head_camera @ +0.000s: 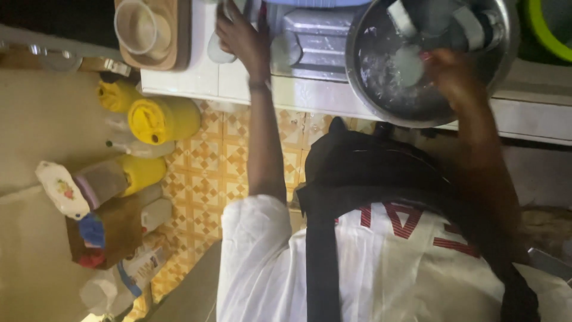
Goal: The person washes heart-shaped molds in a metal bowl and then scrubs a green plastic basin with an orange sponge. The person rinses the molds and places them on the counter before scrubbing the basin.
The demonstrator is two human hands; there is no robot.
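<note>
My left hand (241, 37) reaches onto the white tiled counter (196, 74), fingers spread over a pale rounded object (215, 52); whether it grips that object is unclear. My right hand (454, 76) is blurred inside a large metal basin (381, 101) that holds water and several dishes. Its fingers close on a pale round object (409, 63) in the water. A ridged metal draining surface (316, 42) lies between the two hands. I wear a white shirt and a black apron (357, 173).
A wooden tray with a clear plastic cup (138, 25) stands at the counter's left end. Yellow jerrycans (164, 118), bottles and a brown box (113, 229) crowd the patterned floor on the left. A green tub rim (545, 30) shows at top right.
</note>
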